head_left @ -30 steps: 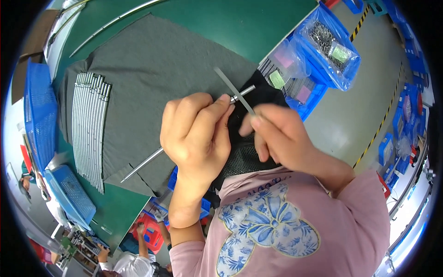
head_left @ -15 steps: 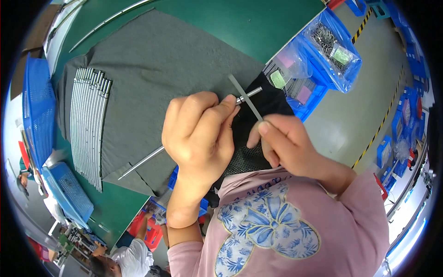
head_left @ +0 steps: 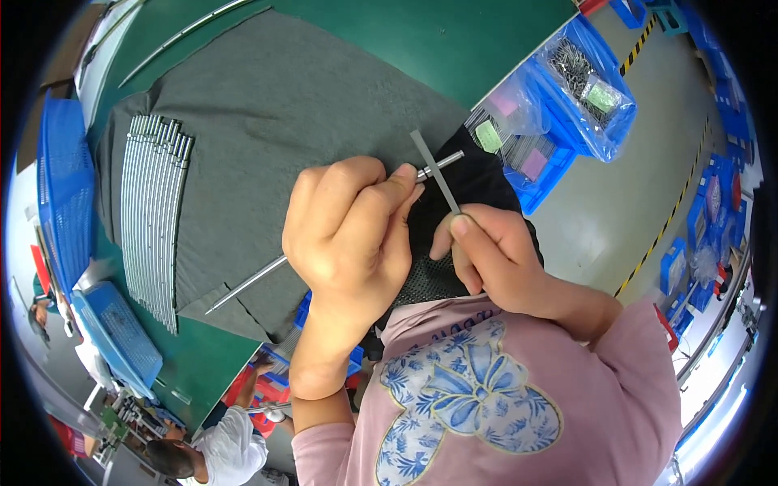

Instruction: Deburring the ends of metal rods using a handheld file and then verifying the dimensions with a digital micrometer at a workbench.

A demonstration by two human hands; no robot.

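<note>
A thin metal rod [head_left: 258, 282] runs slantwise through my left hand [head_left: 348, 235], whose fingers are wrapped round it. Beyond the thumb, the rod's stepped end [head_left: 452, 159] sticks out up and to the right. My right hand [head_left: 504, 257] pinches one end of a narrow, flat grey file [head_left: 438, 176] between thumb and fingers. The file crosses over the rod just past its collar and seems to touch it. Left of my hands, a row of similar metal rods [head_left: 151, 227] lies side by side on a dark grey cloth [head_left: 243, 146].
On the right stand blue bins [head_left: 554, 166] holding rods and a bagged heap of small metal parts [head_left: 570, 69]. Blue baskets [head_left: 65, 186] line the left edge. One long rod [head_left: 182, 39] lies on the green table [head_left: 365, 32]. A co-worker in white [head_left: 231, 449] is at lower left.
The file has shifted slightly to the right across the rod, along with my right hand. My left hand stays nearly still. At lower left, the co-worker has moved.
</note>
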